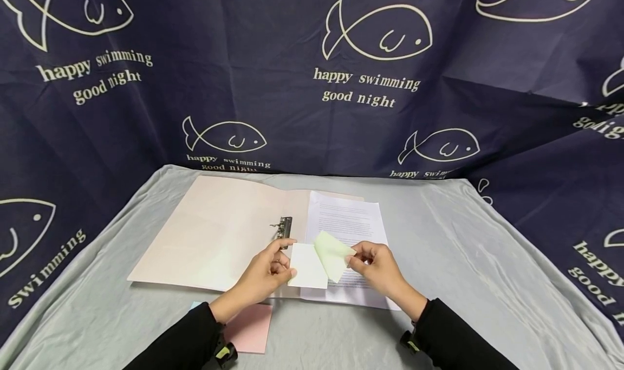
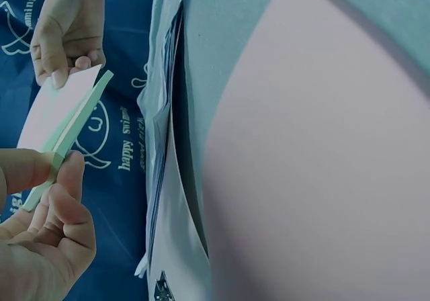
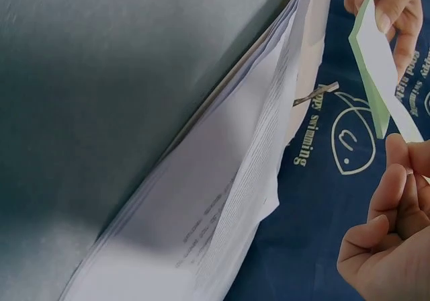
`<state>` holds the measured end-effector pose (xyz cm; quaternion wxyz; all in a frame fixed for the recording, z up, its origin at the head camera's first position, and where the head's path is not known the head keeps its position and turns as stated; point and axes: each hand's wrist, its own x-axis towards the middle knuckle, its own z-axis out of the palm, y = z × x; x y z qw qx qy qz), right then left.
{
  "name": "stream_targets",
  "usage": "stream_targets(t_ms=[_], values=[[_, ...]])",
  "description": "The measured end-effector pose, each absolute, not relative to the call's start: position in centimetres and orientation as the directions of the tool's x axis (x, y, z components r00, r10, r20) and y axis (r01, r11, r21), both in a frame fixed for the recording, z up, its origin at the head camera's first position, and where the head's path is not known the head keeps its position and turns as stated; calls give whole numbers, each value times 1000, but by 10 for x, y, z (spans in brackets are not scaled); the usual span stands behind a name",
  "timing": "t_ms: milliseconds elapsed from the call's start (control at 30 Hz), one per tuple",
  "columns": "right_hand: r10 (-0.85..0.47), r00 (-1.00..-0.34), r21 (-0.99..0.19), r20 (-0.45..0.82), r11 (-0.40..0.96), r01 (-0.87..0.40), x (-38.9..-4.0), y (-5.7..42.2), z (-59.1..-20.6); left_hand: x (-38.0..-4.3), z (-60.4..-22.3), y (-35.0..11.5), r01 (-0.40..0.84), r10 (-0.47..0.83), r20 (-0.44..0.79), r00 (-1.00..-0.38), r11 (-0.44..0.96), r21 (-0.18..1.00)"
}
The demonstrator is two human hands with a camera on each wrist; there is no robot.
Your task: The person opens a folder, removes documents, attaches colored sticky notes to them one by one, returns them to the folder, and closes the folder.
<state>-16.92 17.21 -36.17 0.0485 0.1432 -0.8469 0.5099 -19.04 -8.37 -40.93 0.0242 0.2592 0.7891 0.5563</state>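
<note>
My left hand [image 1: 265,270] holds a sticky-note pad [image 1: 308,267] by its left side, thumb against its face. The pad looks white from above, and its pale green edge shows in the right wrist view. My right hand [image 1: 380,264] pinches the corner of a pale green sticky note [image 1: 336,255], which bends up along the pad's right side. In the left wrist view, the note and pad [image 2: 75,119] meet at a narrow angle. Both hands are over the printed sheets [image 1: 348,218], which lie on the right side of an open folder [image 1: 214,229].
A metal clip [image 1: 284,229] stands near the folder's spine. Pink sticky notes [image 1: 251,329] lie in front of the folder, partly behind the left sleeve, with a bit of blue beside them. A grey cloth [image 1: 458,251] covers the table. A dark blue fish-print curtain [image 1: 292,77] hangs behind.
</note>
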Motion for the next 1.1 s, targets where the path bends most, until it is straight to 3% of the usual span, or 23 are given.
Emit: stream_targets(t_ms=[167, 500, 1100], values=[[-169, -963, -861, 212, 433, -265, -169, 175, -357, -191, -411, -85, 369, 435, 236, -869, 252, 895], [-107, -982, -905, 153, 384, -183, -190, 199, -390, -189, -411, -86, 361, 447, 226, -866, 242, 901], [-42, -989, -908, 143, 392, -148, -197, 219, -398, -188, -412, -91, 346, 466, 199, -862, 256, 903]])
